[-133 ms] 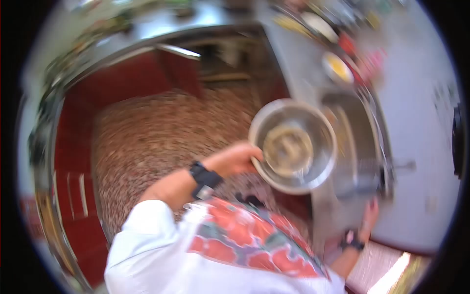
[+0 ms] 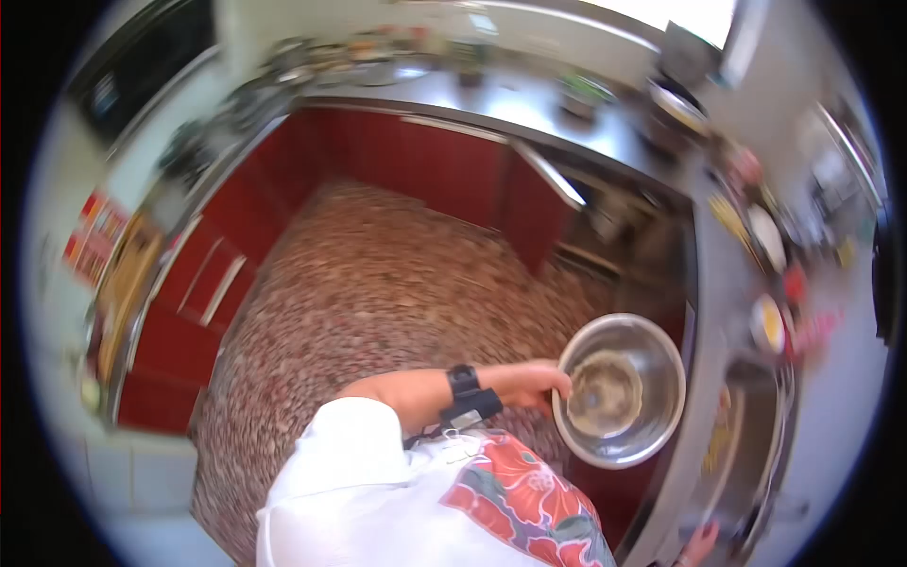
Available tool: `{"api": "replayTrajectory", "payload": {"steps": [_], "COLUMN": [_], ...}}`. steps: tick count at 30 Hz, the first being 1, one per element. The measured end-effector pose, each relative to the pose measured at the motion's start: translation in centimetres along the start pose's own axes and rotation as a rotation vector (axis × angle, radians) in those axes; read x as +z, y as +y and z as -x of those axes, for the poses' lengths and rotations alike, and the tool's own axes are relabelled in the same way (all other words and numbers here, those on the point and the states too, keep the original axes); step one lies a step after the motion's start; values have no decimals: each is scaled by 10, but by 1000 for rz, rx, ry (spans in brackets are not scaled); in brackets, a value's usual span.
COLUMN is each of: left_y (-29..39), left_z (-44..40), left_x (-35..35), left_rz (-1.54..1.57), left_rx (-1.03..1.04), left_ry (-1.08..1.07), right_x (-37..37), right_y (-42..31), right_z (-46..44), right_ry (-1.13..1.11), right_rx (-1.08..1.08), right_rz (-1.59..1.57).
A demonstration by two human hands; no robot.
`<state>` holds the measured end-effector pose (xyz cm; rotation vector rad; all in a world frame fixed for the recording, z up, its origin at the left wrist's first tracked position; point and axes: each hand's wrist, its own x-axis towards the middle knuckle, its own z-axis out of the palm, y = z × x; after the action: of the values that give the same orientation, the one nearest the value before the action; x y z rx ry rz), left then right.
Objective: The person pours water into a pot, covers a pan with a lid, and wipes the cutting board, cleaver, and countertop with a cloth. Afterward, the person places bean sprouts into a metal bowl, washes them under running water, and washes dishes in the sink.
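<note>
My left hand [image 2: 539,385] is closed on the near rim of a large metal bowl [image 2: 663,416], which is tilted so its inside shows. A pale, wet-looking round patch covers the bowl's bottom; what it is I cannot make out. The bowl hangs over the floor just left of the counter edge. Low in the view, my right hand [image 2: 698,545] is at the near end of the sink [image 2: 753,439], fingers stretched out and blurred, with nothing visible in them. Yellowish scraps [image 2: 718,435] lie along the sink's left side.
Beyond the sink stand a white bowl with yellow contents [image 2: 769,323] and blurred kitchen items. A cabinet door [image 2: 537,208] hangs open ahead. A green plant-like item [image 2: 586,90] stands on the far counter. Red cabinets [image 2: 246,213] line the left side around a speckled brown floor [image 2: 378,283].
The view has swung left, so the bowl, sink and both hands appear farther right and lower. My left hand still grips the bowl. The far counter shows more fully.
</note>
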<state>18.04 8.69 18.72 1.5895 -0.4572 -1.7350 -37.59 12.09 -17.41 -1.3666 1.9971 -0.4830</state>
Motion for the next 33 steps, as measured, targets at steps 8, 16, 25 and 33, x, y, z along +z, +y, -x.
{"api": "replayTrajectory", "payload": {"steps": [8, 16, 25, 33], "left_y": [-230, -252, -256, -233], "left_z": [-68, -5, 32, 59], "left_x": [-215, -346, -430, -479], "left_rz": [579, 1012, 1448, 1655], "left_rx": [161, 412, 716, 860], "left_ry": [-60, 513, 800, 1106], "right_x": [54, 197, 424, 674], "right_y": [-181, -251, -514, -839], "right_z": [-30, -139, -201, -80], "right_ry": [-8, -464, -772, -739], "right_rx": [-309, -429, -810, -1380], "right_rz": [288, 756, 1187, 810]}}
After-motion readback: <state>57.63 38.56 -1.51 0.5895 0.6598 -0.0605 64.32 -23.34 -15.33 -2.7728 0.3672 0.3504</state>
